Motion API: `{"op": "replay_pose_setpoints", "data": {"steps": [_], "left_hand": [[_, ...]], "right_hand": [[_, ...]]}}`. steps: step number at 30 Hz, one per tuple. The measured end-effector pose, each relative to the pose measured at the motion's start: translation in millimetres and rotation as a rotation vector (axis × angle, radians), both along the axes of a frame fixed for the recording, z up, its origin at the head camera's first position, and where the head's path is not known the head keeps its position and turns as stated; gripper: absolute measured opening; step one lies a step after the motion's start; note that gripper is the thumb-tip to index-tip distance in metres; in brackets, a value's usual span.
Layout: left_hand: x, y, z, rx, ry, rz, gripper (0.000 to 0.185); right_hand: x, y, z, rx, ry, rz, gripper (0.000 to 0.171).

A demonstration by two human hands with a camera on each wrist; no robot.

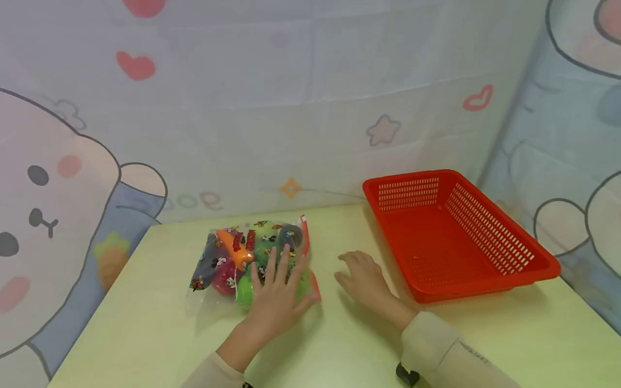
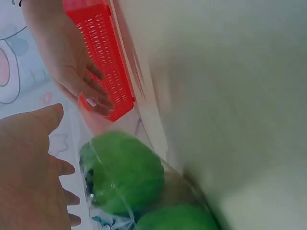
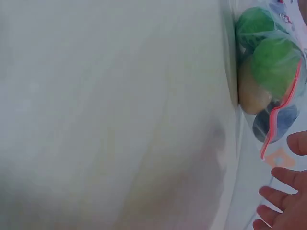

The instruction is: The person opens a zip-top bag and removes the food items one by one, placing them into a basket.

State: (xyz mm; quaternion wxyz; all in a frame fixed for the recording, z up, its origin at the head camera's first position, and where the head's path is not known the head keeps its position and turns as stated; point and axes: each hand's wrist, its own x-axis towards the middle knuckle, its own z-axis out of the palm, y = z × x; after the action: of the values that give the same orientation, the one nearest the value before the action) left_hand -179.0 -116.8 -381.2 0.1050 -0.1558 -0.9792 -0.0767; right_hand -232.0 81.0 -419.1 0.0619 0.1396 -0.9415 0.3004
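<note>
**Left hand flat on the toy bag, right hand spread beside it**

The left hand (image 1: 278, 293) lies palm down with fingers straight and spread on a clear zip bag (image 1: 252, 258) full of toy fruit and vegetables: green, orange and red pieces show through the printed plastic. The bag lies on the pale green desk (image 1: 145, 334), left of centre, its red seal strip at the 3 o'clock edge. The right hand (image 1: 364, 280) rests on the desk just beside that edge, fingers loosely spread and holding nothing, not touching the bag. At 3 o'clock from the right hand stands a red perforated basket (image 1: 485, 226), near the hand but apart from it.
</note>
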Motion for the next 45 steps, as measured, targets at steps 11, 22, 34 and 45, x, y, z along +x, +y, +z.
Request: {"op": "replay_pose_setpoints", "data": {"steps": [11,22,34,45], "left_hand": [[-55.5,-27.6,54.5,-0.097,-0.149,-0.153,0.061],[-140.9,-44.3,78.1,-0.195,-0.536,0.017,0.058],[-193.3,-13.2,68.3,-0.292,-0.658,0.074,0.040],[-196.9,-36.2,58.8,-0.276,-0.676,0.083,0.043]], "right_hand": [[-41.0,-36.2,2.4,-0.253,-0.322,0.054,0.034],[-45.3,-64.3,1.1,-0.449,-0.564,0.066,0.051],[-36.1,-44.5,-4.9,-0.590,-0.682,0.032,0.048],[-27.8,-54.7,-0.3,-0.762,-0.707,0.248,0.034]]}}
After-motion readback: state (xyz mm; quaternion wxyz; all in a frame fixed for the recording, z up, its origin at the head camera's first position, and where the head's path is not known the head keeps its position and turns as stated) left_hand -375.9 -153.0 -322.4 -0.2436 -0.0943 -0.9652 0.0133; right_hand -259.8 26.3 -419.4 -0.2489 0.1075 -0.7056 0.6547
